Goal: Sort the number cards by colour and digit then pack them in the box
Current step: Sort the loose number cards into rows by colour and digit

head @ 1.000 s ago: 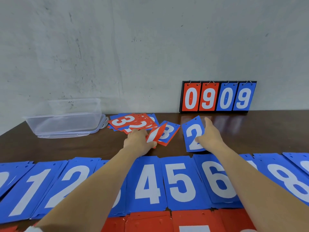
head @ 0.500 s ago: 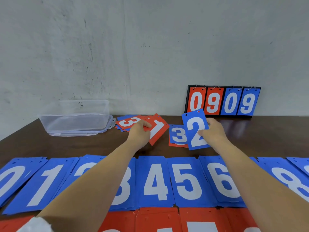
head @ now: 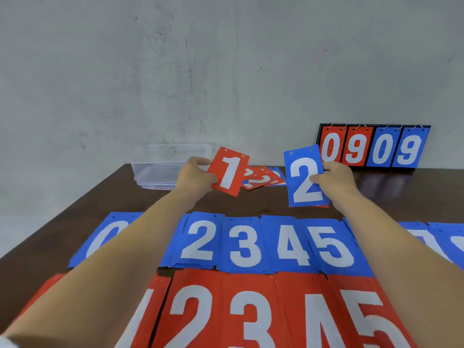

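Your left hand (head: pixel 194 177) now pinches the red 1 card (head: pixel 229 172), lifted off the loose pile (head: pixel 263 178) near the table's (head: pixel 251 204) far edge. Your right hand (head: pixel 334 179) still grips the blue 2 card (head: pixel 303 182), held above the table.

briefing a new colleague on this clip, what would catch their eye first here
Two held-up cards mid-frame: the left hand grips a red 1 card, the right hand a blue 2 card. Nearest the camera lie sorted rows, the blue row behind the red row. A scoreboard reading 0909 stands far right.
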Motion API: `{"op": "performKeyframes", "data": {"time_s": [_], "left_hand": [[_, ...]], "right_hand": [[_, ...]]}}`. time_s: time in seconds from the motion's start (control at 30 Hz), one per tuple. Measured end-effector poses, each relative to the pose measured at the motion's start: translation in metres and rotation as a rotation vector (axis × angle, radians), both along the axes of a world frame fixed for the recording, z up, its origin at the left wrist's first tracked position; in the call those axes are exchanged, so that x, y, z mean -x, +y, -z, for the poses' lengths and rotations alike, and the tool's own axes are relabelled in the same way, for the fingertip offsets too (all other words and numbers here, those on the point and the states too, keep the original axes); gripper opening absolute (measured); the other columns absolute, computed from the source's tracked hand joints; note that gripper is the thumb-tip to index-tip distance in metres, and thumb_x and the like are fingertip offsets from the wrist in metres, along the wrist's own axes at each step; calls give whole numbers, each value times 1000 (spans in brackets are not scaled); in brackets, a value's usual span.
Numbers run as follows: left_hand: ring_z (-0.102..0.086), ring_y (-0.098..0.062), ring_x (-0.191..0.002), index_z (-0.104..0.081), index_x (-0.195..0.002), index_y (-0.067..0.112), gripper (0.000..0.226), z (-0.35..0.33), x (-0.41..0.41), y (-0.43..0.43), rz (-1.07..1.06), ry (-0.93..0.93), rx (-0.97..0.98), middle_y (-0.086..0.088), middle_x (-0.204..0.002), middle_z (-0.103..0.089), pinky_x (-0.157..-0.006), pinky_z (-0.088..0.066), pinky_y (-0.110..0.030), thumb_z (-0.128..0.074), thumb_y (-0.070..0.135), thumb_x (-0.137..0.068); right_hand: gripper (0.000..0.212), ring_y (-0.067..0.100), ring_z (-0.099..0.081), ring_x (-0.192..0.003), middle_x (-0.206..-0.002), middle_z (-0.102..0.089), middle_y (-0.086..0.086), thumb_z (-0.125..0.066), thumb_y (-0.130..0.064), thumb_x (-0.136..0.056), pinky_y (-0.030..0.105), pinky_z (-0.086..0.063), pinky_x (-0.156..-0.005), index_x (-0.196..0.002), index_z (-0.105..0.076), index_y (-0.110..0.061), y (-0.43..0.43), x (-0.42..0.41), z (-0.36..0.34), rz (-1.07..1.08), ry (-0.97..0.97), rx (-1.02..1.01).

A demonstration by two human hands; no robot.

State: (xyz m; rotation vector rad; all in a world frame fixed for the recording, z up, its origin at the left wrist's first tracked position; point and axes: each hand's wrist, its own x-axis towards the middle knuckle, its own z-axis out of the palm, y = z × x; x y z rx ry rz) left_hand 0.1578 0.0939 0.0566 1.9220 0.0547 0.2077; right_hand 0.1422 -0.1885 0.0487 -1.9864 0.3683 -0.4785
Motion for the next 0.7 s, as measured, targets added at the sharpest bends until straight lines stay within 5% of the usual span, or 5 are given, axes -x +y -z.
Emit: {"op": "performKeyframes", "data": {"time_s": [0.17, 0.5, 0.63, 0.7], "left_hand": [[-63, -16, -76, -49, -132, 12, 46, -10, 39, 59, -11, 48, 23, -11, -109, -66, -56, -51, -21, -61, 5, -88], [-64, -11, -76, -62, -105, 6, 14, -3, 121, 147, -46, 91, 115, -6, -94, -68, -55, -51, -21, -57, 13, -94], [-65, -16, -77, -65, -96, 6, 10, 4, 148, 168, -41, 115, 89, -8, -90, -70, -70, -56, -31, -60, 14, -92], [-67, -22, -78, -66, -86, 8, 6, 8, 162, 176, -15, 145, 73, -11, -88, -72, -80, -58, -38, -64, 12, -90]], "right_hand": [[12, 29, -66, -84, -100, -66, 11, -67, -4, -86, 42, -56, -78, -95, -61, -10, 48, 30, 0, -49, -1, -105], [14, 26, -65, -80, -95, -67, 11, -67, 0, -85, 35, -55, -71, -90, -62, -12, 127, 79, 10, -111, -2, -181], [16, 18, -63, -72, -95, -66, 8, -68, -2, -85, 23, -45, -54, -97, -64, -11, 156, 86, 19, -148, 7, -161], [15, 20, -66, -76, -100, -69, 9, -70, -3, -84, 29, -52, -60, -95, -64, -11, 167, 86, 23, -157, 28, -155]]}}
